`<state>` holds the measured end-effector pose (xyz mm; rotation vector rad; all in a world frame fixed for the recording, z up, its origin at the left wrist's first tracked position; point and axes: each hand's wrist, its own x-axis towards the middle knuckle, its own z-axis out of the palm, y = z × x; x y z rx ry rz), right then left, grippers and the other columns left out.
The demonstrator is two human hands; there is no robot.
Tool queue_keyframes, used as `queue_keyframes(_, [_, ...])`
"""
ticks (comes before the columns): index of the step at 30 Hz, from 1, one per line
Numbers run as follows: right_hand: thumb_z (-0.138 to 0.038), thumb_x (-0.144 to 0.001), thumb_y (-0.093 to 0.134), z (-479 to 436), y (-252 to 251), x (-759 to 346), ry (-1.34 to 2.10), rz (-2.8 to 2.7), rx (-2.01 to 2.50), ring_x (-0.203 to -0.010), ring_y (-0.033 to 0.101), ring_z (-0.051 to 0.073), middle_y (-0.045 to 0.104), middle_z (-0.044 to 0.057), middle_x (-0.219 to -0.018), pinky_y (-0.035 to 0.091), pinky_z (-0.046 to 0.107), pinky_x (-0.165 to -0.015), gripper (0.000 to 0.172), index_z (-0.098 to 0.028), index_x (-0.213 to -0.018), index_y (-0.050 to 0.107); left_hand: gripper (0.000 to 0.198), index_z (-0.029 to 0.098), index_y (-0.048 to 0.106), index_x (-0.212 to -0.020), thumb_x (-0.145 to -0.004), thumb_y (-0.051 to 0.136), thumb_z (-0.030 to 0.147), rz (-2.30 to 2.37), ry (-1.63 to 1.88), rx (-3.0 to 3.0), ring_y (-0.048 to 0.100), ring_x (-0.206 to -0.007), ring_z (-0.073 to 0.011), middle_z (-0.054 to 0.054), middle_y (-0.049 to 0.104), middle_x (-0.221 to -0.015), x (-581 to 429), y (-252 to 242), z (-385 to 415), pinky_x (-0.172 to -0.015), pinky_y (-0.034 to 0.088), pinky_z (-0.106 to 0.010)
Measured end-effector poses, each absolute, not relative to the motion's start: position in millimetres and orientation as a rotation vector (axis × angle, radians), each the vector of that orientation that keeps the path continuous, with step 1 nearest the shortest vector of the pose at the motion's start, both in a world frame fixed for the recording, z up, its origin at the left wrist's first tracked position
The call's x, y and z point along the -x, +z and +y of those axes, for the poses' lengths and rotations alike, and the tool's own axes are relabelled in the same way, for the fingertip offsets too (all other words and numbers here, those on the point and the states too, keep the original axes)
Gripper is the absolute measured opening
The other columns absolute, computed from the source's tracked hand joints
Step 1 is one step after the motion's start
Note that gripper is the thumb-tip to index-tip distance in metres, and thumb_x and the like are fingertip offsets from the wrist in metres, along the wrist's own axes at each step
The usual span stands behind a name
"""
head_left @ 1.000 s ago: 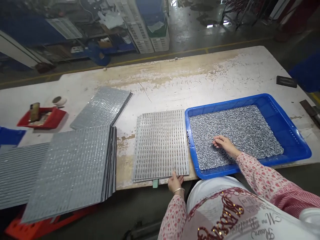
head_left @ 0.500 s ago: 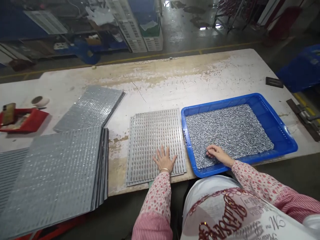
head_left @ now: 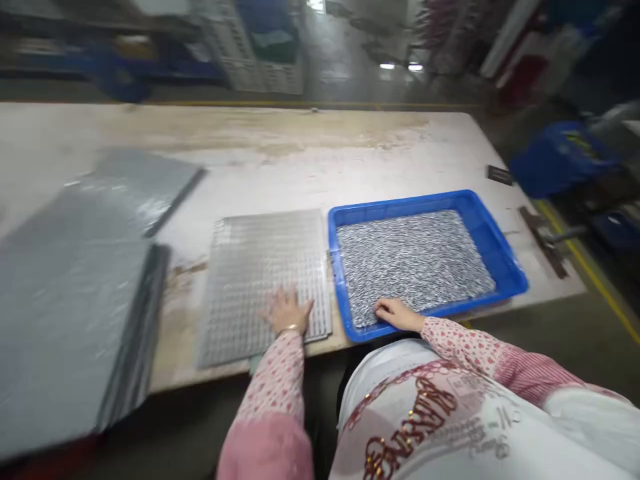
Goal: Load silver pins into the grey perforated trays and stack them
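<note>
A grey slotted plate (head_left: 260,267) lies flat on the worn white table (head_left: 300,153) in front of me. My left hand (head_left: 286,311) rests flat on its near part, fingers spread, though motion blurs it. Right of the plate stands a blue tray (head_left: 505,257) filled with several small silvery metal pieces (head_left: 415,257). My right hand (head_left: 393,311) lies inside the tray's near left corner, fingers curled down onto the pieces; whether it holds any is hidden.
Stacks of grey plates (head_left: 75,300) cover the left of the table, another stack (head_left: 145,180) behind them. A small dark block (head_left: 499,175) lies at the far right. Blue crates (head_left: 560,157) and a yellow floor line (head_left: 590,267) are beyond the table's right edge.
The view has swung right and blurred. My left hand went from the plate's near edge to lying flat on it. My right hand slid toward the tray's near left corner.
</note>
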<state>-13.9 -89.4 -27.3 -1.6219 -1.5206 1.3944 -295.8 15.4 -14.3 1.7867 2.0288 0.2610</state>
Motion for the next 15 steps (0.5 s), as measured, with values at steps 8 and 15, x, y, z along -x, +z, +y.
queue_keyframes(8, [-0.055, -0.082, 0.053, -116.5, -38.6, -24.9, 1.276, -1.803, 1.358, -0.085, 0.066, 0.026, 0.070, 0.010, -0.090, 0.050, 0.042, -0.083, 0.038, -0.020, -0.092, 0.063, 0.047, 0.021, 0.056, -0.130, -0.084, 0.065, 0.027, 2.209, 0.625, -1.233, 0.050, -0.128, -0.0224, -0.010, 0.057, -0.136, 222.0, -57.8, -187.6, -0.112, 0.038, -0.038])
queue_keyframes(15, [-0.056, -0.087, 0.053, -166.9, -40.9, -51.3, 1.062, -2.149, 0.937, -0.078, 0.066, 0.028, 0.069, 0.011, -0.087, 0.051, 0.045, -0.080, 0.032, -0.026, -0.092, 0.064, 0.026, 0.018, 0.067, -0.106, -0.080, 0.062, 0.015, 2.335, 0.888, -0.271, 0.069, -0.097, -0.0217, -0.011, 0.073, -0.102, 114.0, -110.3, -476.8, -0.095, 0.051, -0.038])
